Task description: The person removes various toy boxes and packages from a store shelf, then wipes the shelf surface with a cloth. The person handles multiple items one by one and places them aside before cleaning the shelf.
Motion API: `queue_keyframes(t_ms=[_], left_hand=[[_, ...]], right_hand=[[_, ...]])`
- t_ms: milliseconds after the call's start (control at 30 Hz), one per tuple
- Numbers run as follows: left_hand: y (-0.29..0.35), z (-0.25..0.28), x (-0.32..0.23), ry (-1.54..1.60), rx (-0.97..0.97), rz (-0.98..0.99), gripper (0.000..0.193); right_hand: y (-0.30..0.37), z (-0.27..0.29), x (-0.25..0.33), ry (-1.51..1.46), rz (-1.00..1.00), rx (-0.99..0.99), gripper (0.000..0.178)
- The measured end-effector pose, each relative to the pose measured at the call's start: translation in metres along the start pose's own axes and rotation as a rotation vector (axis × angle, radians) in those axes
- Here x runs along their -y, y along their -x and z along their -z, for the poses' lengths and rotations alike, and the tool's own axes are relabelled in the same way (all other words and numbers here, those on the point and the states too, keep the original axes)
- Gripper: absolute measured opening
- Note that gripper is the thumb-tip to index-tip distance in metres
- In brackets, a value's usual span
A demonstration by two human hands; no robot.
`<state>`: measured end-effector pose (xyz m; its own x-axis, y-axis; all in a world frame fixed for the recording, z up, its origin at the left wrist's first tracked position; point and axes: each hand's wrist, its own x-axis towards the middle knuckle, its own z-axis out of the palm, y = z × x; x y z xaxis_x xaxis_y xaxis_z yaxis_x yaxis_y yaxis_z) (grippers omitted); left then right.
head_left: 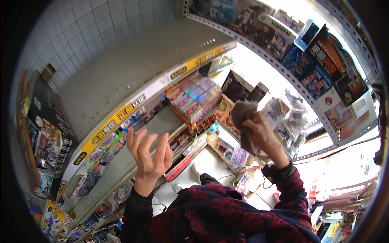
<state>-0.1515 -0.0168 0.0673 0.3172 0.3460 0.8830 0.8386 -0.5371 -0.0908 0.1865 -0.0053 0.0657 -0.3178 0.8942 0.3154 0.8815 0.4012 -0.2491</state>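
Observation:
My right hand (264,137) is closed around a crumpled dark grey-brown cloth (242,114), raised in front of the lower shelves on the right. Raised on the left, my left hand (153,160) has its fingers apart and slightly curled, with nothing in them. It is nearest to the yellow-and-white front strip (117,118) of a grey metal shelf (133,60). Dust and small specks of dirt lie on that shelf's surface.
A black illustrated box (46,129) stands at the shelf's left end. Shiny small boxes (196,95) fill a carton lower down. Plastic-wrapped goods (289,117) hang at right, beside a perforated metal rail (259,46) with picture boxes. A cable (235,175) hangs near the floor.

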Motion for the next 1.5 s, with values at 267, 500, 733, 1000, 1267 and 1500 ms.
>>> queue_keyframes(t_ms=[267, 500, 733, 1000, 1267, 1500], left_hand=[[0.041, -0.016, -0.059, 0.197, 0.276, 0.012, 0.019], [0.09, -0.03, -0.11, 0.187, 0.586, 0.124, 0.02], [0.12, -0.052, -0.157, 0.246, 0.787, 0.144, 0.023], [0.103, -0.07, -0.186, 0.393, 0.802, 0.091, 0.021], [0.103, -0.114, -0.24, 0.695, 0.86, -0.326, 0.025], [0.101, -0.123, -0.324, 0.836, 0.898, -0.64, 0.018]], right_hand=[[0.131, -0.237, -0.098, -0.29, -0.324, 0.185, 0.012], [0.228, -0.378, -0.141, -0.442, -0.755, 0.399, 0.021], [0.287, -0.375, -0.148, -0.485, -0.883, 0.5, 0.021], [0.37, -0.331, -0.144, -0.561, -1.07, 0.433, 0.025], [0.466, -0.236, -0.137, -0.904, -1.536, -0.088, 0.041], [0.535, -0.149, -0.127, -1.04, -1.603, -0.664, 0.034]])
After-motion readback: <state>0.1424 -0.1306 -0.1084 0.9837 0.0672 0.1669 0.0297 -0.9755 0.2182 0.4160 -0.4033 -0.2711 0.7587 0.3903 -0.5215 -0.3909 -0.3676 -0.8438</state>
